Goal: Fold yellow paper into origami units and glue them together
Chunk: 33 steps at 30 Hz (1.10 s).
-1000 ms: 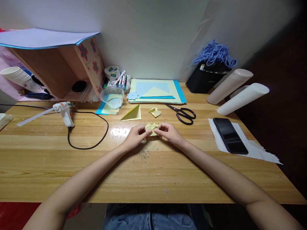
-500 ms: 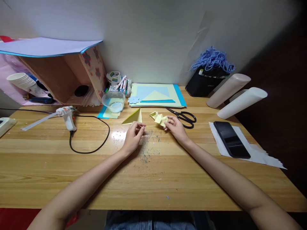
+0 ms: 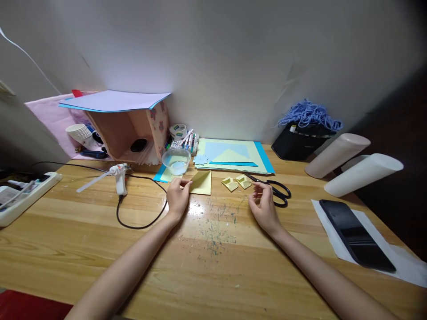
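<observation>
Left hand [image 3: 178, 200] pinches yellow paper [image 3: 202, 183]; empty right hand [image 3: 264, 209] near 2 folded pieces [image 3: 230, 184]

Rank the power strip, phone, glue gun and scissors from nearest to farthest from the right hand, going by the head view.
From the right hand:
1. Scissors: right beside it, slightly beyond.
2. Phone: to its right.
3. Glue gun: well to its left.
4. Power strip: farthest left, past the glue gun.
</observation>
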Motion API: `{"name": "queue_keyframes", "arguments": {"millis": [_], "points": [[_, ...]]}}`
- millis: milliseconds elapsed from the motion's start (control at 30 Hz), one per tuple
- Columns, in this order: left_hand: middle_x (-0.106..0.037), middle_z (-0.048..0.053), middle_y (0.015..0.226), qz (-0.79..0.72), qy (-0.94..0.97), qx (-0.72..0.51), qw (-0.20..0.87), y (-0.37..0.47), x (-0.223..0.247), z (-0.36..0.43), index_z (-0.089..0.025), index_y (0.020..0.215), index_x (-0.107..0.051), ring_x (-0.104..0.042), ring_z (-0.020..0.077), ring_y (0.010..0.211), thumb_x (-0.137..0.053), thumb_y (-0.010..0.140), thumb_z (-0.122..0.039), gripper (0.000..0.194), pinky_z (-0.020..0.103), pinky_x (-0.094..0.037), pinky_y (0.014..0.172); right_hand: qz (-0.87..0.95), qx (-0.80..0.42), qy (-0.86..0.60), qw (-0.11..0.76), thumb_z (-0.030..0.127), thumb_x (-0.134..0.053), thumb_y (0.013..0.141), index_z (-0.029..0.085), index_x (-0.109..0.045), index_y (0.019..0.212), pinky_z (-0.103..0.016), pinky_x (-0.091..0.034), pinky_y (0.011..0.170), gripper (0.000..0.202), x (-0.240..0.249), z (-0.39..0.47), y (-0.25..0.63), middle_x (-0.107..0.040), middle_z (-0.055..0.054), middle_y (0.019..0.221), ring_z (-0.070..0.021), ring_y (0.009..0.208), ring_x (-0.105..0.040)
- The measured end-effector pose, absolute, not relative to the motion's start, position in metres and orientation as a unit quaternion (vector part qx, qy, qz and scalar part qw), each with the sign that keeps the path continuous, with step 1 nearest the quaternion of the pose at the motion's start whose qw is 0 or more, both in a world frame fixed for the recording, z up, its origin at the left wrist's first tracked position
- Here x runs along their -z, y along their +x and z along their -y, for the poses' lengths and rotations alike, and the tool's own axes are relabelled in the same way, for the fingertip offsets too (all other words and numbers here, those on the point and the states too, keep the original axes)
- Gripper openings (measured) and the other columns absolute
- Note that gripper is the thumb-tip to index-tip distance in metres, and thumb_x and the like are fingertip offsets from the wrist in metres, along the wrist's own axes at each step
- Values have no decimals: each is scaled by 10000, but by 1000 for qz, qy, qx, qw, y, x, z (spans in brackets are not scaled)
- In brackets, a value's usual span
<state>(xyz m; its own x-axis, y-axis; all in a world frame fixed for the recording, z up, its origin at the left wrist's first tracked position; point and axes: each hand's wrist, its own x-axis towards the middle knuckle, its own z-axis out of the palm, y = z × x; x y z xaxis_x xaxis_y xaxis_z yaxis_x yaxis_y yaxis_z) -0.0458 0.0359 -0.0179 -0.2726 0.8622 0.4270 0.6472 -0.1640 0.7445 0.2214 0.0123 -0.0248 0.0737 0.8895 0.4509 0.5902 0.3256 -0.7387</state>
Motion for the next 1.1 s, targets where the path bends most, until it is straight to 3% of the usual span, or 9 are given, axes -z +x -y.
{"name": "queue_keyframes", "arguments": {"millis": [267,433,533,633,767,900,1000,1100], "points": [[-595,35,751,-630,570,-514,119,-47,23,-38,-162,724,-624,-547,155,733,-519,785,-240,144,259,-412,643,670,-204,-549,456,234,-458,806,199,-416,1056,-319,-468,677,256,24,-11,220,-488,-82,971,-178,815,-505],[-589,56,901,-576,614,-536,57,-41,13,-33,-190,927,-635,-548,165,871,-469,828,-214,195,292,-428,777,696,-220,-531,431,213,-453,816,199,-434,1037,-310,-471,676,222,22,-10,219,-498,-66,925,-165,783,-513],[-577,68,946,-544,622,-563,11,-37,9,-28,-177,958,-599,-538,168,930,-446,841,-214,196,301,-420,829,723,-219,-506,416,193,-444,823,203,-442,1079,-296,-475,654,256,20,-8,218,-493,-65,921,-155,761,-510],[-604,60,892,-539,642,-545,15,-31,10,-18,-174,936,-560,-561,161,866,-426,848,-223,168,278,-434,772,775,-213,-445,396,178,-442,828,237,-417,1187,-278,-479,617,365,19,-3,216,-504,-56,917,-141,717,-507],[-620,42,821,-540,691,-468,111,-16,13,2,-184,934,-539,-576,136,728,-422,850,-251,160,233,-430,657,853,-177,-327,367,150,-472,809,295,-384,1259,-263,-466,567,480,24,5,214,-576,-43,911,-143,700,-533],[-599,15,743,-523,683,-442,255,-1,10,15,-184,871,-527,-547,112,633,-415,854,-298,161,216,-417,602,867,-120,-331,352,144,-491,776,267,-588,1064,-280,-451,556,329,26,11,212,-634,-45,792,-166,675,-572],[-615,21,786,-481,637,-431,421,5,6,14,-174,898,-528,-570,123,695,-518,794,-354,209,216,-442,614,850,-162,-345,363,163,-508,757,248,-650,868,-289,-461,587,199,23,11,212,-650,-50,797,-179,721,-593],[-643,69,898,-445,584,-401,548,5,5,10,-145,984,-558,-595,168,811,-625,709,-354,352,248,-471,667,836,-246,-325,368,202,-520,779,237,-643,815,-288,-461,612,133,17,9,211,-638,-40,761,-164,699,-582]]}}
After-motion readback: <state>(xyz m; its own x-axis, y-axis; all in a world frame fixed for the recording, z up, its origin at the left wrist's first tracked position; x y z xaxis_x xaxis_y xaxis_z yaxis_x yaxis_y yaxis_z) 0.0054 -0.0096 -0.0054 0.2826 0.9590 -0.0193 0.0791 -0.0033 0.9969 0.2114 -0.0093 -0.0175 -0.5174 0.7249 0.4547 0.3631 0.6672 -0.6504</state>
